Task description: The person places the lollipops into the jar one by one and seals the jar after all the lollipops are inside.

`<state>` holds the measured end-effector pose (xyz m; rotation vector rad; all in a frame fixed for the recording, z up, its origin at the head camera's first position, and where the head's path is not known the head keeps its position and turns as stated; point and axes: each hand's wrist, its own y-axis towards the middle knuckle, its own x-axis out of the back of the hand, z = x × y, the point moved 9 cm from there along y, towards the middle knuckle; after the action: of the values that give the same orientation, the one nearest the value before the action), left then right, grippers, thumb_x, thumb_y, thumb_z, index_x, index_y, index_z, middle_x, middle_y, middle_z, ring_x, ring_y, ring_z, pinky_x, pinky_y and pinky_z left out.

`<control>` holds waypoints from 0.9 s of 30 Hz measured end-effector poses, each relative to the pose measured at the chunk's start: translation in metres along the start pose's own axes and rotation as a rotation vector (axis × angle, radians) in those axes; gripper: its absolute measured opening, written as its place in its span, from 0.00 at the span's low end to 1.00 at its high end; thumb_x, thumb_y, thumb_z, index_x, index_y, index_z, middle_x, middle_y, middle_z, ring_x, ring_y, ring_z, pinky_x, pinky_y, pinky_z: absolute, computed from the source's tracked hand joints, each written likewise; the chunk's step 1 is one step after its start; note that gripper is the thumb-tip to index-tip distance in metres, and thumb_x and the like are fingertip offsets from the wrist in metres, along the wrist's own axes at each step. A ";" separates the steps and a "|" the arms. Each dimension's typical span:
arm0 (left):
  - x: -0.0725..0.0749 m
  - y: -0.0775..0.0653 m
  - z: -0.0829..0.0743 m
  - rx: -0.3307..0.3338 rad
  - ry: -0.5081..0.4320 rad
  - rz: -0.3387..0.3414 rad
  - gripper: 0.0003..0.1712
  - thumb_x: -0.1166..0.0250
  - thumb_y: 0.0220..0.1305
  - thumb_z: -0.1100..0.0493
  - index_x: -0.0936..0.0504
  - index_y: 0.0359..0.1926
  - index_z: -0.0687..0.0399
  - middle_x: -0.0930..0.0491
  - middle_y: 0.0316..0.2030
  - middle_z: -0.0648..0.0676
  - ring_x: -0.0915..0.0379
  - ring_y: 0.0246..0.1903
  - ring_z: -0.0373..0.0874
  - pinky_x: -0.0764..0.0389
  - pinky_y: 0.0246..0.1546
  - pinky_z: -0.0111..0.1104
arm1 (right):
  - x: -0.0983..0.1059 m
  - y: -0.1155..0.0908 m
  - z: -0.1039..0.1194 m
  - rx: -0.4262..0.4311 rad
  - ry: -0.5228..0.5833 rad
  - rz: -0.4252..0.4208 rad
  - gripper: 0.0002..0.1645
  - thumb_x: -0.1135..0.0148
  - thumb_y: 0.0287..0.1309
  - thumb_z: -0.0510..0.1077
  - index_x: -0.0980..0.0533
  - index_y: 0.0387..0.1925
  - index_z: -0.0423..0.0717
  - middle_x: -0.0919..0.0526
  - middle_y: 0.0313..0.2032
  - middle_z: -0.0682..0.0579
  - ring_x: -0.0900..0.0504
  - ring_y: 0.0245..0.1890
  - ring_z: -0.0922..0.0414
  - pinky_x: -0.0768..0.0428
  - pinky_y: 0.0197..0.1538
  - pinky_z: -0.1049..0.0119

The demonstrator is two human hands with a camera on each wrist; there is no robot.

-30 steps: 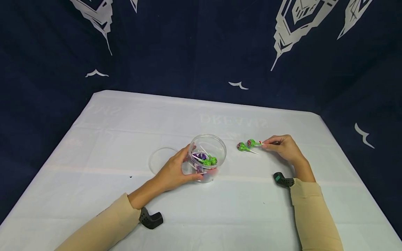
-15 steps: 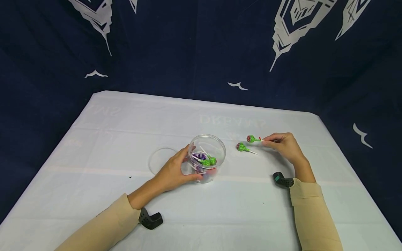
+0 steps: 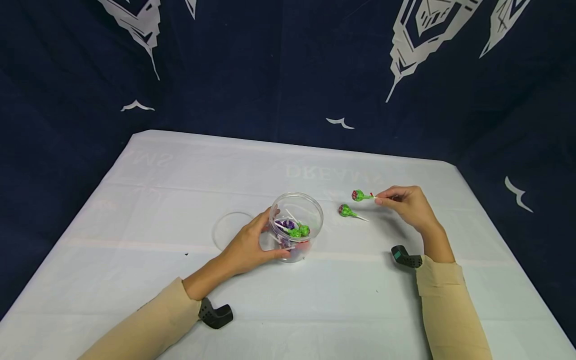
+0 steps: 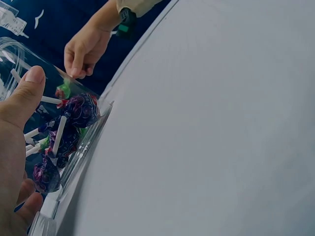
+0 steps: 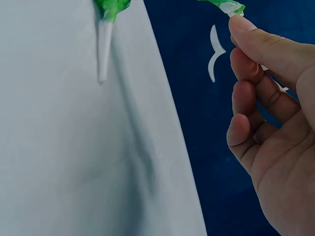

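Note:
My left hand grips a clear plastic jar from its left side, thumb across the front. Inside lie several wrapped lollipops, purple ones and green ones, their white sticks pointing various ways. To the right, my right hand pinches a green-wrapped lollipop by its stick between thumb and forefinger, above the table, its head pointing left. Another green lollipop lies on the cloth just below it, stick toward the right; its stick also shows in the right wrist view.
A clear round lid lies flat at the jar's left, partly behind the left hand. White cloth covers the table. A dark blue curtain with white prints hangs behind the far edge.
My right hand has lifted the green lollipop off the cloth, moving slightly up and away from the other lollipop. The left hand and jar have stayed in place.

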<state>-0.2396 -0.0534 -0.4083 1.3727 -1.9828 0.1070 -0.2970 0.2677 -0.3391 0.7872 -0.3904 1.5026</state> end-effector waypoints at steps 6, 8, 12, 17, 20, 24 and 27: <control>0.001 0.000 0.000 -0.009 0.002 -0.004 0.59 0.33 0.41 0.32 0.49 0.70 0.48 0.38 0.62 0.50 0.30 0.50 0.43 0.27 0.51 0.32 | 0.000 0.004 -0.008 0.003 0.001 0.005 0.09 0.31 0.48 0.40 0.17 0.31 0.37 0.17 0.29 0.50 0.26 0.26 0.59 0.28 0.26 0.73; 0.000 0.000 0.000 -0.010 0.004 -0.006 0.59 0.33 0.41 0.32 0.49 0.70 0.47 0.38 0.62 0.51 0.30 0.50 0.43 0.27 0.51 0.33 | 0.000 0.005 -0.013 0.001 -0.006 0.008 0.09 0.31 0.48 0.42 0.17 0.31 0.39 0.17 0.29 0.52 0.27 0.25 0.59 0.28 0.25 0.73; 0.000 -0.001 0.000 -0.008 0.003 -0.008 0.59 0.32 0.41 0.32 0.49 0.70 0.46 0.38 0.63 0.51 0.30 0.49 0.44 0.27 0.51 0.34 | -0.002 0.005 -0.010 0.029 -0.028 0.021 0.10 0.31 0.48 0.45 0.17 0.31 0.42 0.18 0.29 0.53 0.28 0.25 0.58 0.28 0.24 0.72; 0.001 -0.001 -0.001 -0.008 0.004 -0.015 0.59 0.31 0.41 0.33 0.49 0.70 0.47 0.38 0.62 0.51 0.29 0.49 0.43 0.27 0.51 0.34 | -0.005 0.004 0.005 0.054 -0.051 0.041 0.08 0.32 0.49 0.44 0.17 0.30 0.44 0.18 0.30 0.52 0.29 0.26 0.58 0.29 0.24 0.72; 0.001 0.000 -0.002 -0.015 -0.002 -0.014 0.59 0.30 0.41 0.34 0.48 0.70 0.49 0.38 0.62 0.51 0.30 0.50 0.43 0.27 0.51 0.33 | -0.005 0.001 0.022 0.058 -0.055 0.041 0.06 0.32 0.49 0.40 0.17 0.29 0.41 0.18 0.30 0.50 0.30 0.26 0.58 0.30 0.24 0.72; 0.001 0.000 -0.001 -0.013 -0.004 -0.007 0.59 0.30 0.41 0.35 0.48 0.70 0.50 0.38 0.63 0.51 0.30 0.50 0.44 0.27 0.52 0.33 | -0.005 -0.005 0.049 0.094 -0.048 0.045 0.04 0.33 0.50 0.36 0.18 0.29 0.37 0.19 0.29 0.46 0.29 0.26 0.59 0.30 0.24 0.73; 0.001 -0.001 -0.001 -0.009 -0.003 -0.005 0.59 0.30 0.41 0.35 0.48 0.70 0.50 0.38 0.62 0.51 0.30 0.50 0.44 0.28 0.52 0.33 | -0.007 -0.007 0.061 0.119 -0.038 0.052 0.03 0.34 0.50 0.35 0.18 0.29 0.37 0.19 0.28 0.46 0.29 0.27 0.59 0.29 0.25 0.72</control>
<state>-0.2390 -0.0539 -0.4077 1.3731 -1.9801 0.0940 -0.2758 0.2226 -0.3022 0.9064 -0.3547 1.5723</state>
